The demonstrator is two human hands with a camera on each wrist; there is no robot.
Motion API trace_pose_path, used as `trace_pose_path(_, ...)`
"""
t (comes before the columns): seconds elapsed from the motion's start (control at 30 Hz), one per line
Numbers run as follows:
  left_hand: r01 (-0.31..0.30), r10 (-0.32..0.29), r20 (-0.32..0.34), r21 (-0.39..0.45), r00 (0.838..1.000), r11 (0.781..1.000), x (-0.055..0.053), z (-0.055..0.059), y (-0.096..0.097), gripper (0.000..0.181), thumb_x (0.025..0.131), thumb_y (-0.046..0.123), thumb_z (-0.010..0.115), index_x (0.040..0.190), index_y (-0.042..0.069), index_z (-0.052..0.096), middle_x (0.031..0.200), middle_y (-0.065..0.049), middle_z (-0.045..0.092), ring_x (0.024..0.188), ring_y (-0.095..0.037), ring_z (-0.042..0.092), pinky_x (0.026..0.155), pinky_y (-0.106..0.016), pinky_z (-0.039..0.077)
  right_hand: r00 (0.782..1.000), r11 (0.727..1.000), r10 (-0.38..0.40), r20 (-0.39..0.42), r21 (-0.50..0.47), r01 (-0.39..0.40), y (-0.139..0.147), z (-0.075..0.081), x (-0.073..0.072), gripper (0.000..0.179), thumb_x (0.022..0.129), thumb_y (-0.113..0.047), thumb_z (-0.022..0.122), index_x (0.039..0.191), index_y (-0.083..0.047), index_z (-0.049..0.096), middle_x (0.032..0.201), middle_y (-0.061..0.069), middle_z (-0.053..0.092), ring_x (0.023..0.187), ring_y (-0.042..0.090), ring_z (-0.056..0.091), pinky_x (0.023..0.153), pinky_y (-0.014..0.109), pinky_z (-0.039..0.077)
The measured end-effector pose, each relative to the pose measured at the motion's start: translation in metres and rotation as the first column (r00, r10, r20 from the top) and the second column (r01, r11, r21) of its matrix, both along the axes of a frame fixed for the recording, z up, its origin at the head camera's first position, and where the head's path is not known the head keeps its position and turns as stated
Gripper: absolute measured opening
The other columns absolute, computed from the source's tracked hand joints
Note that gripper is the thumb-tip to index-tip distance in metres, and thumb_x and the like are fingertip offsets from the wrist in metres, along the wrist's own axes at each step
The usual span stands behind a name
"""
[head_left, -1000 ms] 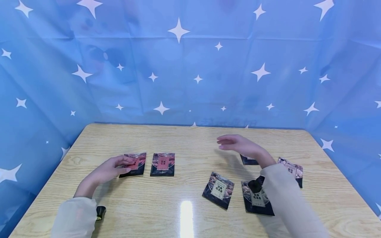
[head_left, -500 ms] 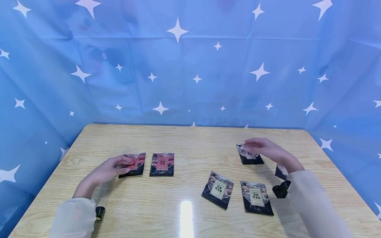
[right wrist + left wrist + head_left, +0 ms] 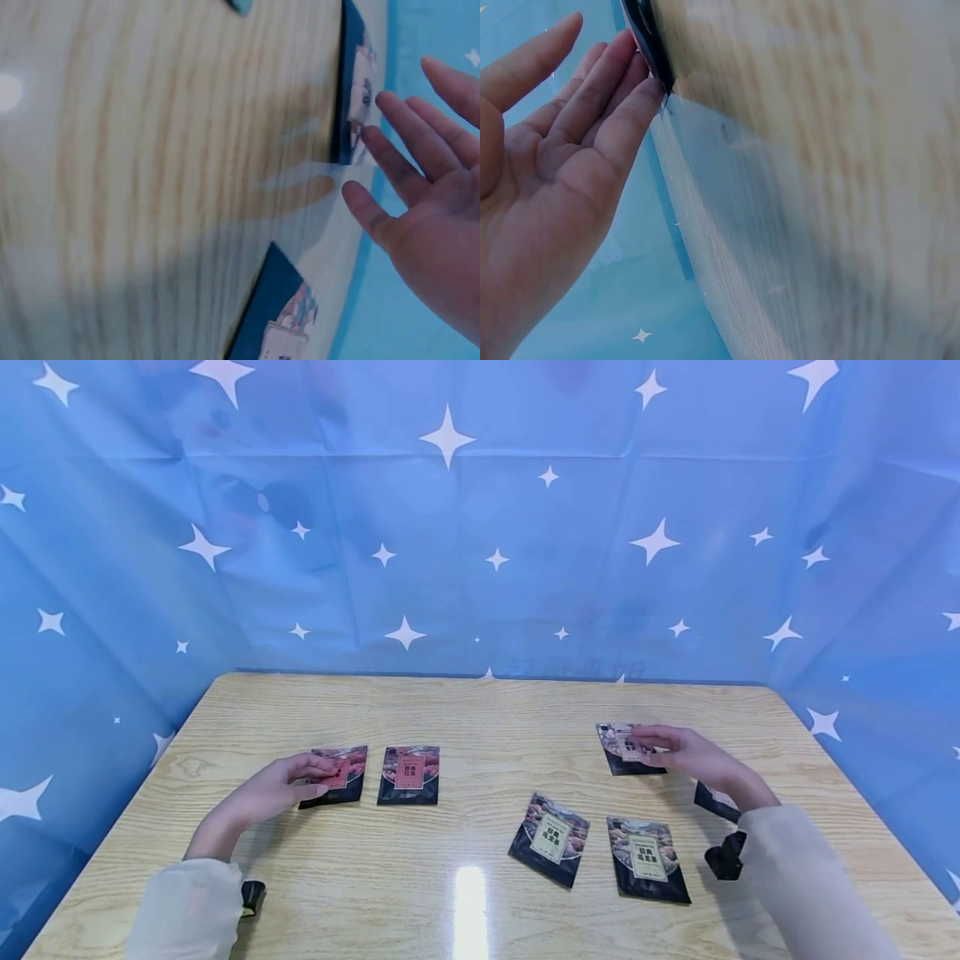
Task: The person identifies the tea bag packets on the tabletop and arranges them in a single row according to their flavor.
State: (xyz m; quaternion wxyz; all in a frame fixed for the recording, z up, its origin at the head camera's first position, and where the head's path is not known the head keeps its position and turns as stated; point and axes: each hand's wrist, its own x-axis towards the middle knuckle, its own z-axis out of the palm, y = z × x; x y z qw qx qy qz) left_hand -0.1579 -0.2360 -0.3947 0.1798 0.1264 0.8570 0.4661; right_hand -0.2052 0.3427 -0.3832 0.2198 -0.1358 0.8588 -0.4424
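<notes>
My left hand [image 3: 277,785] lies over the left part of a dark tea sachet with a red label [image 3: 348,782]. In the left wrist view the fingertips are right at the edge of this sachet [image 3: 651,41], fingers loosely extended. My right hand [image 3: 697,758] is over the right side of a tea sachet with a pale pink label [image 3: 617,752]. Its fingers spread, relaxed and pinching nothing, beside that sachet [image 3: 361,90] in the right wrist view. Another pale-labelled sachet [image 3: 712,802] is partly hidden by my right wrist.
A second red-labelled sachet [image 3: 408,781] lies right of the first. Two green-labelled sachets, one tilted [image 3: 550,841] and one straighter [image 3: 648,864], lie nearer me. They rest on a wooden table [image 3: 337,877] before a blue starred curtain [image 3: 480,527].
My right hand has moved right and lower, onto the far pale-labelled sachet, then slid slightly farther right over it, uncovering more of it and the green-labelled sachet. My left hand stays put.
</notes>
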Motion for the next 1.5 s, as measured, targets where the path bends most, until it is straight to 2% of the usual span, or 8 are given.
trace_pose_path(0.23,-0.002,0.002,-0.009,0.003,1.0,1.0,0.0,0.001,0.001,0.036,0.092,0.01,0.054,0.124,-0.006,0.048,0.123,-0.025,0.05,0.116,-0.041,0.044,0.085,-0.044,0.043,1.0,1.0,0.011,0.007,0.013,-0.011,0.001,-0.006,-0.002,0.057,0.093,-0.014,0.053,0.142,-0.001,0.027,0.143,0.024,0.027,0.125,0.043,0.032,0.092,0.047,0.039)
trace_pose_path(0.57,-0.001,0.001,-0.007,0.005,1.0,1.0,0.0,0.0,0.0,0.037,0.092,0.01,0.053,0.125,-0.006,0.047,0.123,-0.024,0.05,0.115,-0.04,0.044,0.085,-0.044,0.043,1.0,0.999,0.002,-0.018,0.048,-0.001,-0.002,-0.006,-0.003,0.047,0.096,-0.011,0.045,0.141,-0.001,0.031,0.142,0.026,0.027,0.125,0.045,0.031,0.091,0.052,0.038)
trace_pose_path(0.77,-0.003,0.003,-0.005,0.002,1.0,1.0,0.0,0.0,0.0,0.037,0.092,0.012,0.054,0.125,-0.005,0.047,0.123,-0.024,0.05,0.115,-0.04,0.044,0.085,-0.044,0.043,0.999,0.999,0.025,-0.028,0.045,-0.024,-0.003,-0.008,-0.002,0.047,0.096,-0.01,0.044,0.14,0.0,0.031,0.143,0.026,0.024,0.125,0.045,0.03,0.091,0.052,0.038)
trace_pose_path(0.97,-0.008,0.008,0.004,-0.001,1.0,1.0,0.001,0.002,0.001,0.038,0.092,0.013,0.054,0.125,-0.005,0.047,0.123,-0.024,0.05,0.115,-0.04,0.044,0.085,-0.045,0.043,1.0,0.998,0.013,-0.022,0.055,-0.012,-0.005,-0.006,-0.001,0.046,0.097,-0.009,0.044,0.141,-0.002,0.032,0.144,0.024,0.024,0.127,0.044,0.028,0.092,0.053,0.036)
trace_pose_path(1.17,-0.004,0.004,-0.002,0.007,1.0,1.0,0.0,0.001,0.001,0.037,0.092,0.013,0.055,0.125,-0.005,0.048,0.124,-0.023,0.05,0.115,-0.039,0.044,0.086,-0.045,0.042,0.999,0.997,0.039,-0.032,0.065,-0.037,-0.008,-0.003,0.0,0.048,0.096,-0.01,0.044,0.141,0.0,0.03,0.143,0.026,0.025,0.126,0.046,0.028,0.092,0.054,0.036)
trace_pose_path(1.4,-0.002,0.002,-0.01,0.009,1.0,1.0,-0.001,0.0,0.001,0.036,0.092,0.012,0.055,0.124,-0.004,0.049,0.123,-0.023,0.05,0.115,-0.039,0.045,0.087,-0.045,0.042,0.993,0.994,0.098,-0.059,0.042,-0.096,-0.012,-0.006,-0.005,0.047,0.096,-0.007,0.043,0.14,0.004,0.03,0.142,0.028,0.026,0.125,0.047,0.028,0.094,0.056,0.032)
trace_pose_path(1.5,0.002,-0.001,-0.018,0.011,1.0,1.0,-0.001,-0.001,0.001,0.036,0.092,0.011,0.055,0.124,-0.005,0.049,0.123,-0.022,0.05,0.115,-0.038,0.045,0.087,-0.045,0.042,0.994,0.995,0.098,-0.047,0.034,-0.096,-0.015,-0.007,-0.006,0.047,0.096,-0.007,0.043,0.14,0.002,0.03,0.142,0.027,0.027,0.126,0.046,0.028,0.095,0.057,0.031)
